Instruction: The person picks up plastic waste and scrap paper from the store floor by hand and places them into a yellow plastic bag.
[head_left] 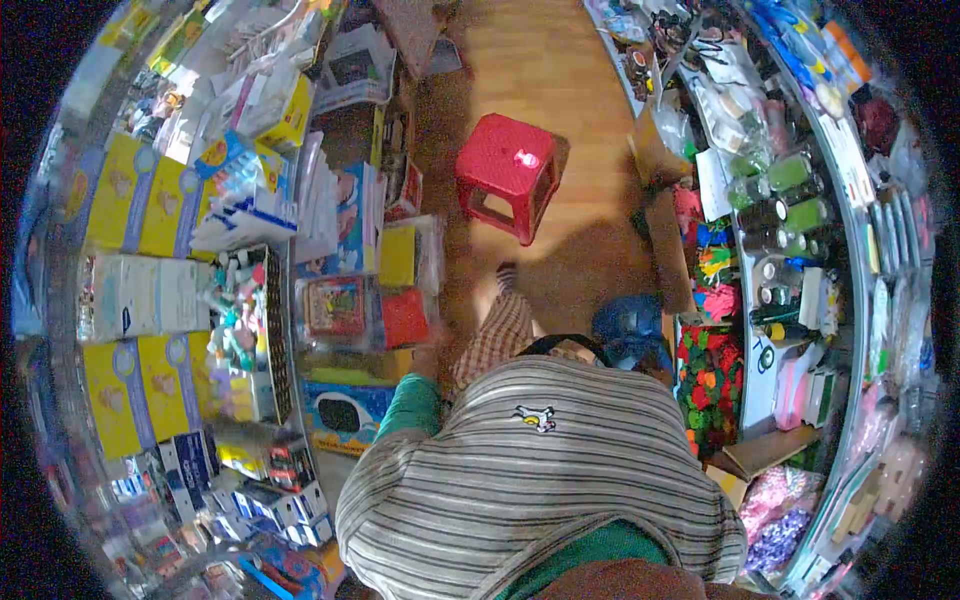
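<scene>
The left hand (426, 360), a dim blur left of centre in the frame, is just beside a red packet (405, 318); whether its grip is apart or together, I cannot tell. The right hand is out of sight. Stepping well here calls for keeping the sleeve (410, 405) off the packet and the foot (506, 275) clear of the stool (508, 160), upper centre.

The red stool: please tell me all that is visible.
The red stool looks like plastic, with a roughly square, patterned seat and openings between its legs. It stands upright on the wood-look floor, in the picture's upper middle. A pale patch shows on the seat. Only the floor visibly touches it.
</scene>
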